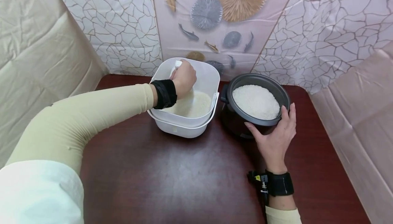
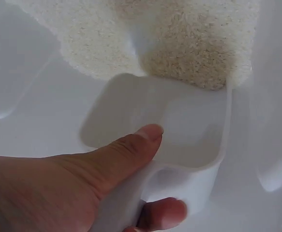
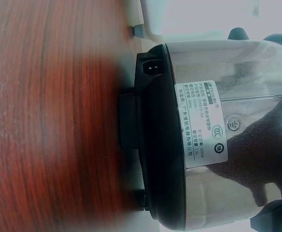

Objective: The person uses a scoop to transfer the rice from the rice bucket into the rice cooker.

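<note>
My left hand (image 1: 185, 80) grips the handle of a white scoop (image 2: 194, 130) inside a white bin (image 1: 175, 130) of rice (image 1: 201, 103). In the left wrist view the thumb lies over the scoop's rim, and its mouth meets the loose grains; the inside near the handle shows bare. To the right stands a rice cooker (image 3: 203, 198) with a dark rim, holding a pale mound of rice (image 1: 256, 101). Fairly straight and spread, the fingers of my right hand (image 1: 276, 140) rest against the cooker's right rim, with the thumb at its front.
Both containers stand side by side near the back of a dark red-brown table (image 1: 172, 176). Patterned cloth (image 1: 122, 22) hangs close behind them. The bin's white carrying handle (image 1: 216, 102) hangs round its outside. A socket (image 3: 153, 67) sits low on the cooker's side.
</note>
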Demonstrator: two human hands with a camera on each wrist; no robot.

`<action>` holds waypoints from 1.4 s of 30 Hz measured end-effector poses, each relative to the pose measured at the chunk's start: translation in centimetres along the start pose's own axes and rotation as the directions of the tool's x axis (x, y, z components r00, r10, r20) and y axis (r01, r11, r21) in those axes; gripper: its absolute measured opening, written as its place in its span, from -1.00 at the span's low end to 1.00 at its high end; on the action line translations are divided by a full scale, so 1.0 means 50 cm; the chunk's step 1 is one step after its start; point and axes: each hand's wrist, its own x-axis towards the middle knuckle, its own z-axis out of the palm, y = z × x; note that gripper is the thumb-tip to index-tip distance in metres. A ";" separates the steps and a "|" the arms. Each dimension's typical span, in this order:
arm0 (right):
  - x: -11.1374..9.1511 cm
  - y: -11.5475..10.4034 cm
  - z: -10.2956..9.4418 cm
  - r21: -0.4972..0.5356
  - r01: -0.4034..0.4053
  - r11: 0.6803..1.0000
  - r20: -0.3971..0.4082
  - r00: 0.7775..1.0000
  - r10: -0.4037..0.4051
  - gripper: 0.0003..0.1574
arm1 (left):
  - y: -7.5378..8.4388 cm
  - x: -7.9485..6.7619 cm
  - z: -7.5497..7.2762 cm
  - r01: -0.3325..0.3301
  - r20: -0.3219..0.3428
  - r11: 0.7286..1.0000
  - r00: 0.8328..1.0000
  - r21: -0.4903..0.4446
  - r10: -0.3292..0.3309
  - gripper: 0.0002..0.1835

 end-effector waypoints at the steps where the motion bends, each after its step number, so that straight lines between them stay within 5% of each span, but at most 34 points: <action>1: 0.000 0.000 0.000 -0.001 0.001 1.000 0.001 1.000 -0.001 0.49 | 0.000 0.001 0.000 -0.010 0.000 1.000 1.000 0.021 0.010 -0.57; 6: 0.001 0.001 -0.002 -0.004 0.001 1.000 0.007 1.000 -0.001 0.50 | 0.007 0.002 -0.002 0.013 0.047 1.000 0.999 0.016 -0.014 -0.76; 13: 0.000 0.003 -0.003 -0.002 0.000 1.000 0.007 1.000 0.000 0.50 | 0.019 0.010 -0.005 0.052 0.105 0.997 0.993 0.050 -0.057 -0.75; 19: 0.000 0.002 -0.003 -0.005 -0.001 1.000 0.005 1.000 0.001 0.50 | 0.005 0.013 0.004 0.018 0.110 0.999 0.994 0.028 -0.021 -0.70; 35: 0.000 -0.001 0.000 0.003 -0.004 1.000 0.007 1.000 0.004 0.50 | -0.035 0.029 0.082 -0.119 -0.048 0.981 0.993 -0.155 0.113 -0.78; 42: -0.001 -0.003 0.000 0.002 -0.006 1.000 0.006 1.000 0.006 0.50 | -0.037 0.018 0.073 -0.105 -0.015 0.978 0.994 -0.178 0.104 -0.77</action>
